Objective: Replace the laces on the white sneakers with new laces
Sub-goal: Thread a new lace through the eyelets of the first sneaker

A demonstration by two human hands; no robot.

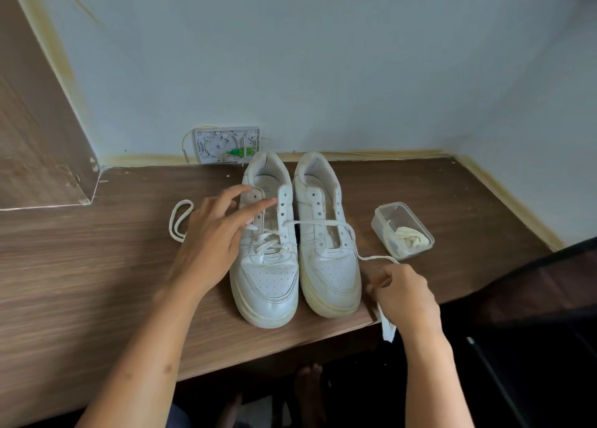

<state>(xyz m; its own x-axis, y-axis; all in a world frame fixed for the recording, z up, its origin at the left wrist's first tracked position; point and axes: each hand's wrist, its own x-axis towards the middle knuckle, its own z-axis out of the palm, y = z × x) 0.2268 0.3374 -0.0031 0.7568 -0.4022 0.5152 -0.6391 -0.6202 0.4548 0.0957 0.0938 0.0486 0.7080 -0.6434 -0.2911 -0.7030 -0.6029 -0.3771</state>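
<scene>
Right hand (403,295) pinching lace (323,223), left hand (213,240) fingers spread over left sneaker (268,250), insole print unreadable

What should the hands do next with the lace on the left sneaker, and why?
Probably the right hand should draw the white flat lace further out. It pinches that end, which runs across the unlaced right white leather sneaker. The left white leather sneaker is laced only low; the left hand rests open on it.
</scene>
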